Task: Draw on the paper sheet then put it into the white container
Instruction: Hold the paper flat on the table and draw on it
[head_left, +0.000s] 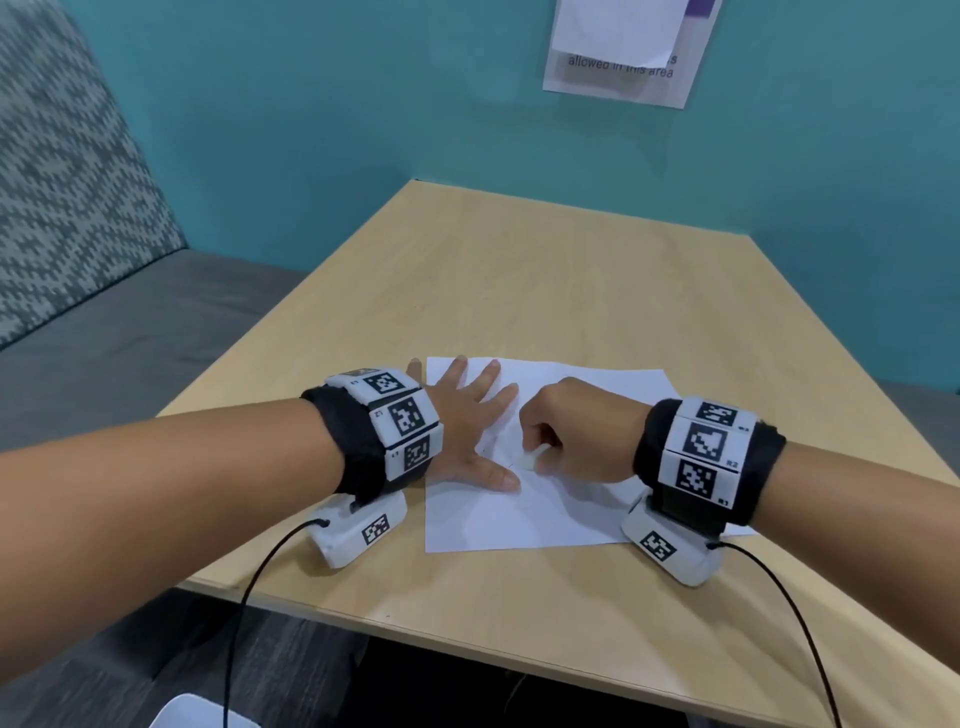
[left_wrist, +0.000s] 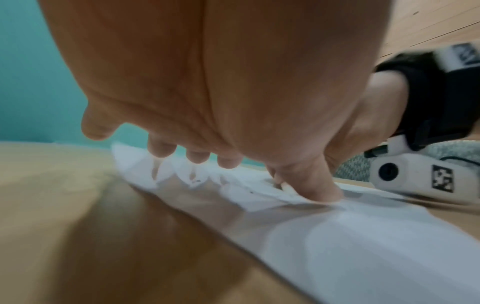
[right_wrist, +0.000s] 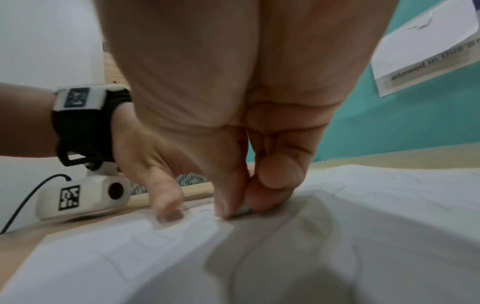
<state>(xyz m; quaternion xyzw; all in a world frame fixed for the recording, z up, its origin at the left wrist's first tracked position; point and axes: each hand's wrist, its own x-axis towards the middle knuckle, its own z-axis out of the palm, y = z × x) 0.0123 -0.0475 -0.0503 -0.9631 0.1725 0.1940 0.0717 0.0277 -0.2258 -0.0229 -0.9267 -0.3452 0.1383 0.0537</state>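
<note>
A white paper sheet (head_left: 519, 519) lies flat on the wooden table (head_left: 519, 270), near its front edge. My left hand (head_left: 467, 421) rests on the sheet's left part with fingers spread and straight; in the left wrist view the fingertips (left_wrist: 319, 191) press the paper (left_wrist: 363, 246) down. My right hand (head_left: 571, 431) is curled just to the right and pinches a small white object (head_left: 532, 460) against the sheet. In the right wrist view the thumb and fingers (right_wrist: 275, 181) hold its tip (right_wrist: 242, 209) on the paper (right_wrist: 389, 226), which carries faint thin lines.
A rounded white object (head_left: 197, 714) shows at the bottom edge, below the table's front left. A grey patterned sofa (head_left: 62, 182) stands to the left. A teal wall with a taped notice (head_left: 623, 52) rises behind the table. Cables hang from both wrist cameras.
</note>
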